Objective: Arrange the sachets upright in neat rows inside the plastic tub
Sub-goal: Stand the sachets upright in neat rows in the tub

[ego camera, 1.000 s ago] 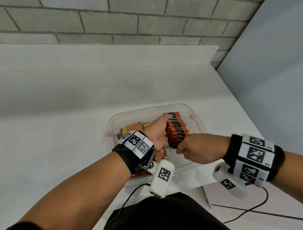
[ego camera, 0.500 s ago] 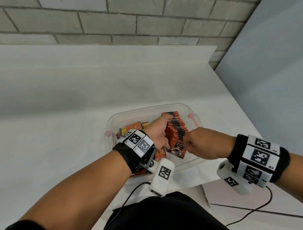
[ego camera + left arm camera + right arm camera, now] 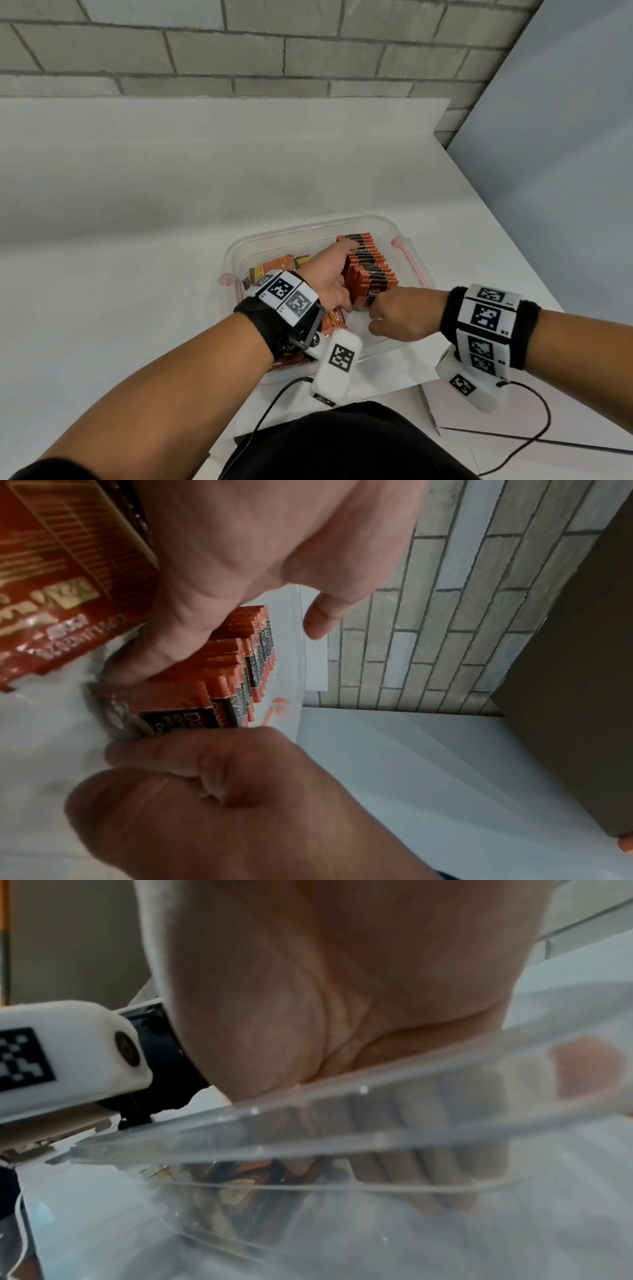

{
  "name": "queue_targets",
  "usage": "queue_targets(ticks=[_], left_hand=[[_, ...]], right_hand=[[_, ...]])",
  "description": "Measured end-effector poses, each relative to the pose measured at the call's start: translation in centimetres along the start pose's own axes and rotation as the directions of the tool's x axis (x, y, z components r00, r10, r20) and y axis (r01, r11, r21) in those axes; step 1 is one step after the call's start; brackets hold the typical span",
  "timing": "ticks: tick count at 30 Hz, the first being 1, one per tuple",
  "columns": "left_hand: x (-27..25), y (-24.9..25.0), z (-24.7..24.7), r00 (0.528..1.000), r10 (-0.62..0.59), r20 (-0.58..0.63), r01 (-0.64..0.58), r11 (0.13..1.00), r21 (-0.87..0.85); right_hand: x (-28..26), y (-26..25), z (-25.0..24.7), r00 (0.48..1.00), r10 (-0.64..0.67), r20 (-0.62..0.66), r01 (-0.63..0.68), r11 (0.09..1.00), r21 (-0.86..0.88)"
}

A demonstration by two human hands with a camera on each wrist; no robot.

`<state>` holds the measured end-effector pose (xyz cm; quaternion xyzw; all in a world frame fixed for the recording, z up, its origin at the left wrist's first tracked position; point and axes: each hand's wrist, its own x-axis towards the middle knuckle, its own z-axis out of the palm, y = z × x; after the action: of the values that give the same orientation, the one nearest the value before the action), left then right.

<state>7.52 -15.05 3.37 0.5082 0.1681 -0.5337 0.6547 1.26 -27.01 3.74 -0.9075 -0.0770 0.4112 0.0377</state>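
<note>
Row-squaring step: left hand (image 3: 327,274) flat-fingered bracing the row of sachets (image 3: 371,270), right hand (image 3: 402,317) fist-curled against its near end, apparently gripping nothing; next, likely feed loose sachets (image 3: 274,270) beyond the left wrist.

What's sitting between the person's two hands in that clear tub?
A row of upright orange sachets. The left hand rests along its left side, and the right hand is at its near end. The head view shows this; the left wrist view confirms it.
</note>
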Motion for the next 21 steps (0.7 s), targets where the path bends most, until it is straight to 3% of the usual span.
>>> queue_targets(ticks=[12,21], left_hand=[[0.7,-0.1,-0.3,0.999,-0.006,0.037,0.006,1.000,-0.016],[1.1,-0.1,-0.2,0.998,0.013,0.057,-0.011,0.999,-0.040]], right_hand=[[0.8,0.6,-0.1,0.983,0.138,-0.118,-0.137,0.990,0.013],[0.5,0.5,0.3,0.990,0.083,-0.111,-0.081,0.996,0.028]])
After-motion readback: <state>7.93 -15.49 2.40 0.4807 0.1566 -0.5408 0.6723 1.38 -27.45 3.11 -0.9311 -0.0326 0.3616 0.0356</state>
